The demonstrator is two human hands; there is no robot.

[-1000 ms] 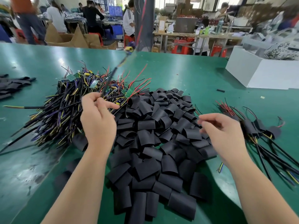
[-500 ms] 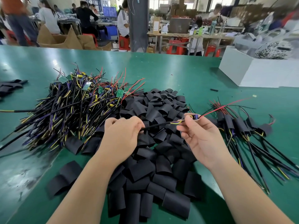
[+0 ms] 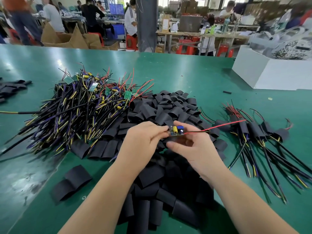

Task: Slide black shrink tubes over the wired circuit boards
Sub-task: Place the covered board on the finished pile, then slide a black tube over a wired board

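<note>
From my station I see both hands meeting in the middle of the frame, above a broad heap of short black shrink tubes [image 3: 168, 107] on the green matte surface [image 3: 194, 73]. The left hand [image 3: 143, 141] has its grip pinched on the left end of a small circuit board [image 3: 176, 131] carrying yellow and blue parts. The right hand [image 3: 195, 149] curls its grip round the board's right end, forefinger above and thumb below. Something dark sits under the board there, and I cannot tell whether it is a tube. A thin red wire [image 3: 224, 125] runs from the board toward the right. In the left half lies a tangled pile of bare wired boards [image 3: 76, 108] with black, yellow and purple leads, touching the heap. At right, apart from the heap, lies a row of sleeved boards [image 3: 253, 130]. Two flat black tubes [image 3: 72, 181] lie alone at lower left. A white cardboard box [image 3: 270, 73] stands at upper right.
</note>
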